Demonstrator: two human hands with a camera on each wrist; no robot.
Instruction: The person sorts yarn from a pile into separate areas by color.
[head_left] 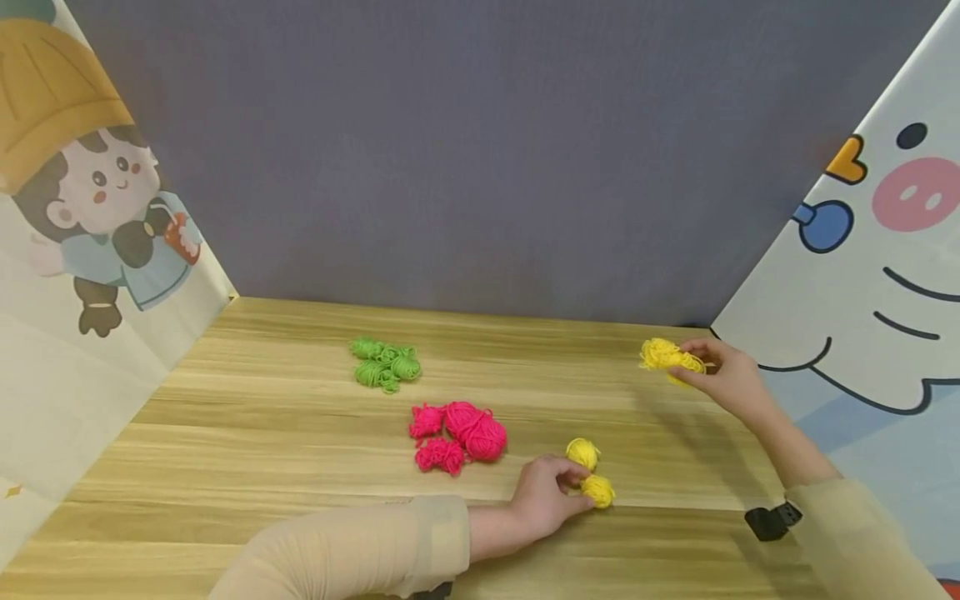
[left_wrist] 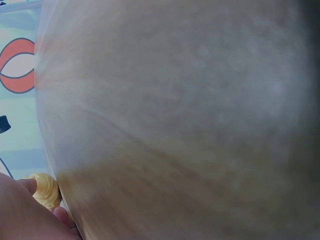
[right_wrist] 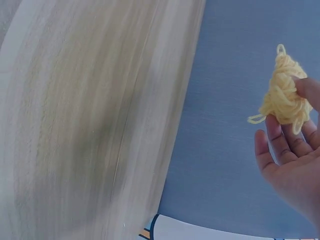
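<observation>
My right hand (head_left: 723,375) holds a loose tangle of yellow yarn (head_left: 666,355) above the table's far right part. In the right wrist view the thumb and fingers pinch that yellow yarn (right_wrist: 285,95), and small loops stick out of it. Lower down, my left hand (head_left: 551,496) pinches a small yellow yarn ball (head_left: 598,492) at the tabletop. Just behind it sits another yellow yarn ball (head_left: 582,453). Sleeve cloth covers most of the left wrist view; only part of the left hand (left_wrist: 30,215) and the yellow ball (left_wrist: 46,190) show there.
Pink yarn balls and tangles (head_left: 476,431) lie in a group left of the yellow balls. Farther back on the wooden table (head_left: 262,400) is a cluster of green yarn (head_left: 386,364). A grey panel (head_left: 450,167) stands behind, with printed cartoon panels at both sides.
</observation>
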